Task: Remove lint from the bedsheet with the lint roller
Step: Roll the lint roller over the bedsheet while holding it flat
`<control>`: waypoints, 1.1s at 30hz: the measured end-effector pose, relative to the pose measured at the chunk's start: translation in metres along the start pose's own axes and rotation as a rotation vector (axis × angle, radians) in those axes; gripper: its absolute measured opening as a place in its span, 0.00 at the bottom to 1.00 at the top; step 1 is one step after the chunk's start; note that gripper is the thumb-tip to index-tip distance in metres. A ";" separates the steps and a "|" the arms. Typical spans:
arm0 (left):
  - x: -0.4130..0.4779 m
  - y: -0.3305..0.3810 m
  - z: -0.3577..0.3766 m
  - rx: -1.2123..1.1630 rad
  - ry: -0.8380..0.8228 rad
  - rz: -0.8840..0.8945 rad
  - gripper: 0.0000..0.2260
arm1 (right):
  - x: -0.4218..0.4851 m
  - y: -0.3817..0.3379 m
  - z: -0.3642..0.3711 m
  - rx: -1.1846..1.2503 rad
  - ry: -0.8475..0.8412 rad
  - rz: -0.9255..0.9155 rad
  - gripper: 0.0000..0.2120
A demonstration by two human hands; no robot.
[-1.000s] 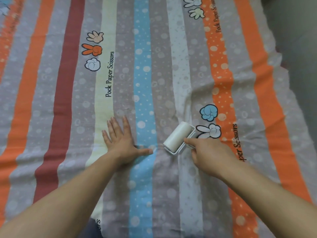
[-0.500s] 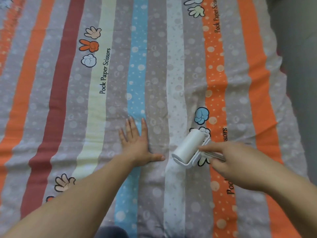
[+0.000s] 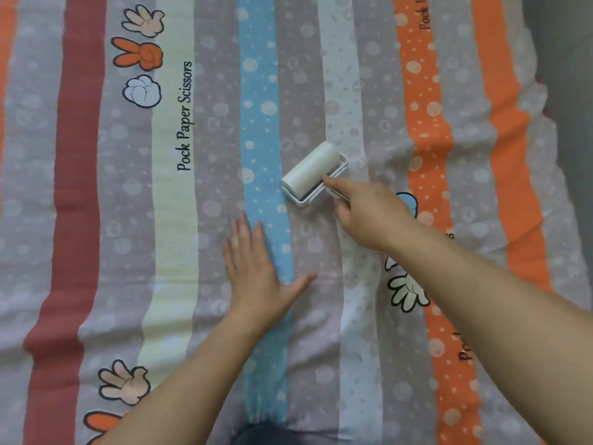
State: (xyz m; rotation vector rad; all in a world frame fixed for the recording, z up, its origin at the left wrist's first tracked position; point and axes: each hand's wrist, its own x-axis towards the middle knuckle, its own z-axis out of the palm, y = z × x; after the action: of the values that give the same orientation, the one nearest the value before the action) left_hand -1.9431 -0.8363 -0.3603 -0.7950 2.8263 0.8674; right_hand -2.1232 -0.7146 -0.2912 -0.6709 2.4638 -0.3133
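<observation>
- The white cylindrical lint roller (image 3: 311,173) has pushed forward from half a second ago and now lies on the grey band beside the blue stripe of the striped fabric bedsheet (image 3: 80,187).
- The right hand (image 3: 369,216) grips its handle, forefinger stretched along it.
- The left hand (image 3: 256,277) is still flat with straight fingers, pinning the cloth.
- This looks like mid-stroke, with much of the sheet left.

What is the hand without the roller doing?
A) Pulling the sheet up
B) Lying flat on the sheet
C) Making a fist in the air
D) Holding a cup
B: the left hand lies flat with straight fingers on the bedsheet, while the right hand grips the lint roller.
</observation>
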 end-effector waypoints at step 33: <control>-0.019 0.134 0.065 0.295 -0.456 -0.141 0.75 | -0.186 0.190 -0.025 -0.187 -0.183 -0.011 0.24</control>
State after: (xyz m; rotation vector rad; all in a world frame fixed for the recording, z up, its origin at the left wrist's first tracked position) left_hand -1.9987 -0.6973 -0.3435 -0.6465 2.3868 0.5119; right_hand -2.0788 -0.4534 -0.2534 -0.7558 2.3320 -0.0238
